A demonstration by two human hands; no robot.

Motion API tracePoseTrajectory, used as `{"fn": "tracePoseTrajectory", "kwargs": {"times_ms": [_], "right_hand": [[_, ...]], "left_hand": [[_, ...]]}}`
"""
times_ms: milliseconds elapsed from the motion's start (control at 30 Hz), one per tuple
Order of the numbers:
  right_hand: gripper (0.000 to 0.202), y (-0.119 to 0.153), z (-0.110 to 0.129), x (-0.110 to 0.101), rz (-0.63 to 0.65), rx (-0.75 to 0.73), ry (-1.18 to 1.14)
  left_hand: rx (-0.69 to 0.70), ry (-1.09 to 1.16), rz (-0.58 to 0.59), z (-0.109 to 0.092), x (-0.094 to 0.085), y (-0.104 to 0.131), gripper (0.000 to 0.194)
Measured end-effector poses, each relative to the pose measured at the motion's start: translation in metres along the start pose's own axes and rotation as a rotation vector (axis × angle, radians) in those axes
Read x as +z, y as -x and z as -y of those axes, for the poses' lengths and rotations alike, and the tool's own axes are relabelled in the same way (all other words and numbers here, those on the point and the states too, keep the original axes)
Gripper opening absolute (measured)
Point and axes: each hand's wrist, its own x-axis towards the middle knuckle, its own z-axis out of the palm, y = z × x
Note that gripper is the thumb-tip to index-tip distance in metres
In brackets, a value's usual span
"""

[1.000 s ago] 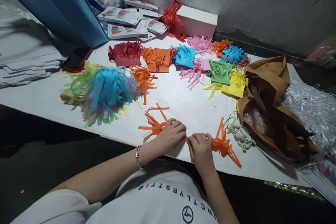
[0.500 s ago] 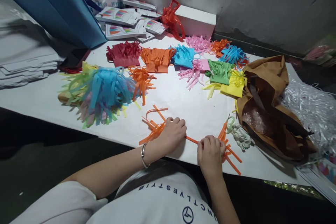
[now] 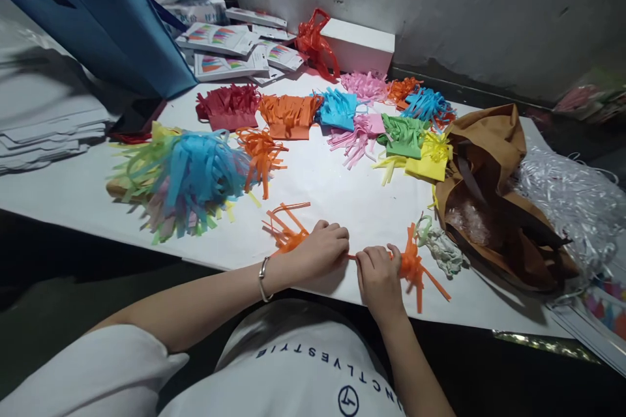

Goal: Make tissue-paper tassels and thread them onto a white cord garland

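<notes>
my left hand (image 3: 320, 249) and right hand (image 3: 380, 280) pinch the orange strip (image 3: 411, 266) near the white table's (image 3: 352, 202) front edge. a crumpled pale bundle (image 3: 444, 253) sits just beside its right end, brown bag (image 3: 489, 127) beyond; blue-topped tassels (image 3: 200, 172) lie left.

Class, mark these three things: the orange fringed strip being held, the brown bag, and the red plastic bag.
Orange fringed strip (image 3: 411, 266), head view: the fringe at its right end.
Brown bag (image 3: 489, 133), head view: its upper wall.
Red plastic bag (image 3: 317, 47), head view: its crumpled middle.
</notes>
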Motion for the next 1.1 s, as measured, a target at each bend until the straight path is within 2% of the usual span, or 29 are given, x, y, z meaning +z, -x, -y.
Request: {"fn": "tracePoseTrajectory", "kwargs": {"times_ms": [100,200,300,367,433,567,633,733,800,900,1000,1100], "right_hand": [[0.015,0.002,-0.004,-0.015,-0.090,-0.138,-0.038],[0.023,0.001,-0.004,-0.038,-0.195,-0.266,-0.091],[0.024,-0.004,0.001,-0.058,-0.276,-0.257,-0.197],[0.021,-0.006,0.006,-0.065,-0.332,-0.178,-0.296],[0.019,-0.006,0.012,-0.067,-0.371,-0.048,-0.437],[0.018,0.000,0.023,-0.064,-0.379,0.214,-0.649],[0.017,0.005,0.024,-0.063,-0.394,0.275,-0.642],[0.016,0.011,0.021,-0.063,-0.395,0.298,-0.618],[0.014,0.014,0.017,-0.064,-0.379,0.314,-0.608],[0.014,0.017,0.010,-0.064,-0.348,0.391,-0.601],[0.019,0.024,0.001,-0.062,-0.308,0.453,-0.589],[0.022,0.038,-0.010,-0.058,-0.302,0.536,-0.592]], "left_hand": [[-0.083,0.410,0.083,-0.002,-0.018,0.003,0.024],[-0.175,0.880,0.252,-0.005,-0.031,0.005,0.026],[-0.232,1.236,0.376,-0.009,-0.034,0.005,0.028],[-0.241,1.343,0.378,-0.016,-0.034,0.004,0.031],[-0.231,1.340,0.301,-0.026,-0.034,0.004,0.032],[-0.179,1.154,-0.019,-0.046,-0.032,0.002,0.025],[-0.156,1.083,-0.110,-0.051,-0.029,0.000,0.023],[-0.079,0.979,-0.180,-0.053,-0.025,-0.005,0.015],[0.025,0.860,-0.197,-0.053,-0.023,-0.011,0.010],[0.147,0.666,-0.204,-0.058,-0.020,-0.023,0.014],[0.100,0.587,-0.168,-0.068,-0.014,-0.039,0.014],[0.006,0.621,0.023,-0.079,-0.009,-0.061,0.016]]}}
